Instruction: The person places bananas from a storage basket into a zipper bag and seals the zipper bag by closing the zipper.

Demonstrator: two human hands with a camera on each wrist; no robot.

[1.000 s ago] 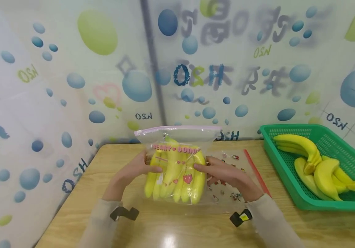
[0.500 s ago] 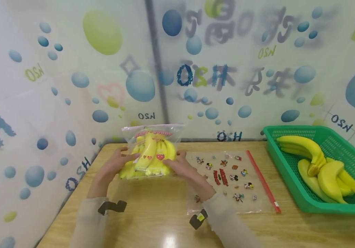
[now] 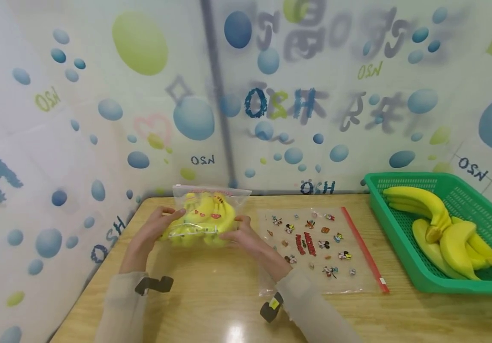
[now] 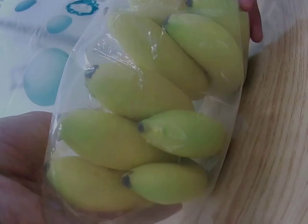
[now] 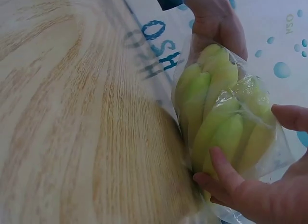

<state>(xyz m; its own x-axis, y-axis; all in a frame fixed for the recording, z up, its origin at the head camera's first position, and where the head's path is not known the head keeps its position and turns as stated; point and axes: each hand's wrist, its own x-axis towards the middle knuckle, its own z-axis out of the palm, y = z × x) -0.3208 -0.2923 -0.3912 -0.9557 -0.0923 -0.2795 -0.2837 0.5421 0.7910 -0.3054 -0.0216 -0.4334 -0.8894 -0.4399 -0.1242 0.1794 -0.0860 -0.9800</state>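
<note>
A clear zip bag [image 3: 240, 197] with a pale strip along its top and pink print holds several yellow-green bananas [image 3: 207, 209]. My left hand [image 3: 153, 228] grips its left side, and my right hand [image 3: 248, 236] grips the right side, thumb and fingers around the filled part. The bag leans back at the rear left of the table, its lower end towards me. Dark-tipped banana ends [image 4: 180, 132] press against the plastic in the left wrist view. In the right wrist view, the right fingers [image 5: 226, 171] lie against the bag. Whether its bottom touches the table cannot be told.
A flat clear bag [image 3: 314, 281] with cartoon print and a red slider strip [image 3: 363, 247] lies on the wooden table [image 3: 203, 305]. At the right stands a green basket [image 3: 465, 286] with several bananas [image 3: 456, 243] in it. A patterned wall [image 3: 271, 157] borders the table's back.
Both hands have carried the bag of bananas leftward from mid-table and lowered it, its top tilting back. The flat printed bag, partly covered before, shows more fully.
</note>
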